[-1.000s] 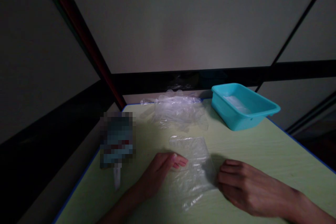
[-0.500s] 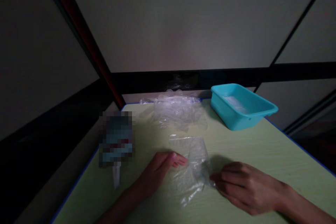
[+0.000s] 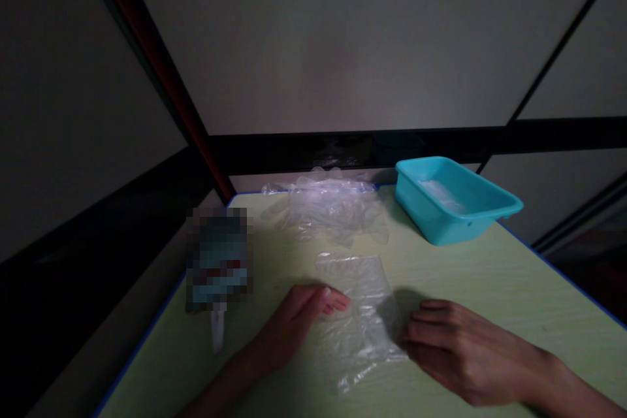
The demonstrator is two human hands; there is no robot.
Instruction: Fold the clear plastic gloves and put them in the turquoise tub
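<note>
A clear, thin plastic glove (image 3: pixel 369 310) lies on the table in front of me, fairly flat with some creases. On its left edge rests my left hand (image 3: pixel 301 320), fingers stretched out and pressed lightly on the film. My right hand (image 3: pixel 453 346) is at the glove's lower right edge, its fingers curled together in a pinch on the film; the fingertips are partly hidden. Farther back, a loose heap of similar clear plastic gloves (image 3: pixel 333 206) covers part of the table.
A turquoise plastic basin (image 3: pixel 455 225) with something whitish inside stands at the back right of the pale green table (image 3: pixel 264 379). At the left edge is a blurred-out item (image 3: pixel 219 264) with a white strip below it. Panelled walls border the table's back.
My right hand has shifted slightly right, drawing out the glove's right side. That side was bunched and now lies flatter and wider. My left hand has stayed in place.
</note>
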